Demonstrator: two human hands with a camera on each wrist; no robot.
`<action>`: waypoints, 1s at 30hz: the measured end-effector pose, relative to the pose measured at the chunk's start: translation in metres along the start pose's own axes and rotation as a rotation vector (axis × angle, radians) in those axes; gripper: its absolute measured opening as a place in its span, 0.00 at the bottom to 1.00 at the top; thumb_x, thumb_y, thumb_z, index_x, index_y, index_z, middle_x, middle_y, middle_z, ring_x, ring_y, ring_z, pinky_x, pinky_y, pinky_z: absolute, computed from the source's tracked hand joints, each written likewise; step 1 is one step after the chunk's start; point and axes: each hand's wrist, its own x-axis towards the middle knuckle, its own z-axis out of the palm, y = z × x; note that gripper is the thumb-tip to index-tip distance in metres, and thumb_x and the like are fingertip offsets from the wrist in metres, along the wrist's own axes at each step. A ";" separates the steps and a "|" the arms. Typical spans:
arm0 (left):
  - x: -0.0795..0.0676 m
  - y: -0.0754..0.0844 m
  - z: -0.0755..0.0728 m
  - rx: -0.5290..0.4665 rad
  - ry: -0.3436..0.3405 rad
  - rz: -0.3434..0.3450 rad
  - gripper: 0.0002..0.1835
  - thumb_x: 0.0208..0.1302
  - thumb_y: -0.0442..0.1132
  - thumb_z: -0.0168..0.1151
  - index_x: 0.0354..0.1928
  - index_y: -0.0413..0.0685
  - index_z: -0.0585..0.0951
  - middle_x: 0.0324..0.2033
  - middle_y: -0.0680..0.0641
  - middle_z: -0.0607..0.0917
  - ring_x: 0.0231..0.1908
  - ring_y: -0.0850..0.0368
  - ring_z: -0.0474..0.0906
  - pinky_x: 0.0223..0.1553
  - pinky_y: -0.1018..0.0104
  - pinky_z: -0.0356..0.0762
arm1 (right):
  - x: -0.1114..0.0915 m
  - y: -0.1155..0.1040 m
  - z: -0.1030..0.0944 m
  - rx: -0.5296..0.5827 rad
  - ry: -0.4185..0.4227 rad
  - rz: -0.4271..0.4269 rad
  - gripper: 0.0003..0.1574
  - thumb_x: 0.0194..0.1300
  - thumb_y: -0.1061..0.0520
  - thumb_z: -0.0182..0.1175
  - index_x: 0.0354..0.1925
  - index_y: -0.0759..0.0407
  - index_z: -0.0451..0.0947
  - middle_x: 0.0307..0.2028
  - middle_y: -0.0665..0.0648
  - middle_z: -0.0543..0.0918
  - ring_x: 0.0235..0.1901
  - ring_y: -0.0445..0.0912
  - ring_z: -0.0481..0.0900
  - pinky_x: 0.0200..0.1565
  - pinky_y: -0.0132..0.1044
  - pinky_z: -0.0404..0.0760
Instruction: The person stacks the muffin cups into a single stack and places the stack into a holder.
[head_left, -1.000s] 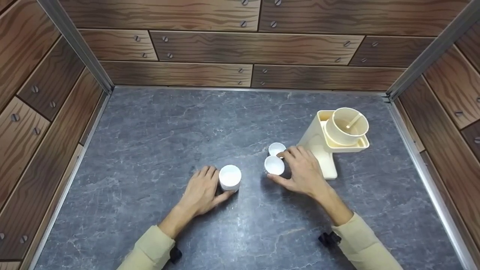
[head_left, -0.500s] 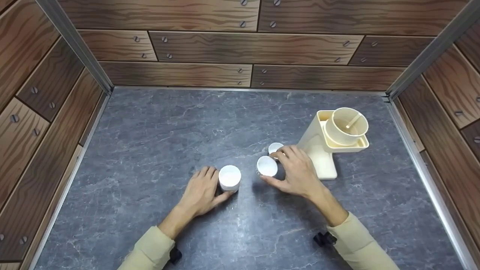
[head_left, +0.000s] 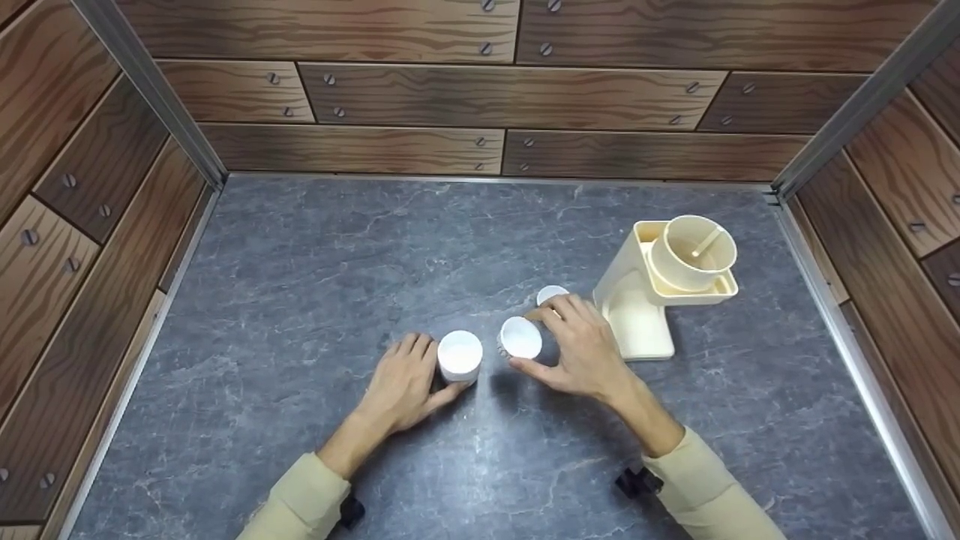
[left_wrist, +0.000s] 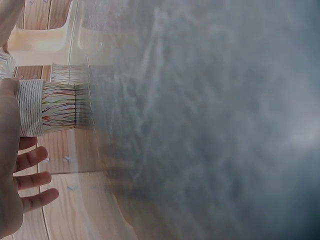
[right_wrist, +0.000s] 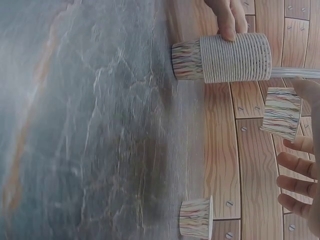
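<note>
A stack of nested paper cups (head_left: 460, 356) stands upright on the table, its lower wall streaked with colour (left_wrist: 57, 106) and its upper part ringed by white rims (right_wrist: 235, 57). My left hand (head_left: 401, 382) grips it from the left, thumb at the near side. Just right of the stack, my right hand (head_left: 581, 349) pinches a single paper cup (head_left: 520, 339) between thumb and fingers. The right wrist view has this cup (right_wrist: 281, 112) tilted and off the table, near the height of the stack's top. Behind the right fingers stands another paper cup (head_left: 553, 291), partly hidden.
A cream-coloured stand (head_left: 645, 326) is to the right of my right hand. It bears a round open holder (head_left: 694, 255) with a small stick in it. Wood-print walls (head_left: 420, 94) with metal edging enclose the grey marbled table (head_left: 337, 247).
My right hand has carried its cup leftward, away from the standing cup and close to the stack. The left hand and the stack have stayed still.
</note>
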 end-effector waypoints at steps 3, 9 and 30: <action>0.000 0.000 0.000 0.001 0.010 0.001 0.40 0.69 0.75 0.53 0.54 0.43 0.79 0.45 0.45 0.82 0.48 0.49 0.79 0.52 0.50 0.84 | 0.000 -0.003 0.001 0.014 -0.007 0.005 0.41 0.56 0.21 0.67 0.50 0.50 0.84 0.46 0.53 0.84 0.49 0.51 0.81 0.48 0.48 0.81; 0.000 0.000 0.000 0.010 0.016 0.003 0.40 0.69 0.75 0.53 0.54 0.44 0.79 0.45 0.45 0.82 0.47 0.49 0.79 0.51 0.50 0.84 | 0.002 -0.010 0.003 0.029 0.008 -0.007 0.40 0.54 0.22 0.69 0.50 0.50 0.84 0.44 0.53 0.83 0.48 0.50 0.80 0.47 0.46 0.80; 0.001 0.000 -0.001 -0.006 -0.016 0.000 0.40 0.70 0.75 0.51 0.55 0.43 0.79 0.45 0.45 0.83 0.47 0.49 0.79 0.51 0.50 0.83 | 0.013 -0.025 0.011 0.088 0.066 -0.084 0.40 0.52 0.26 0.73 0.50 0.52 0.84 0.45 0.53 0.85 0.45 0.48 0.82 0.49 0.45 0.81</action>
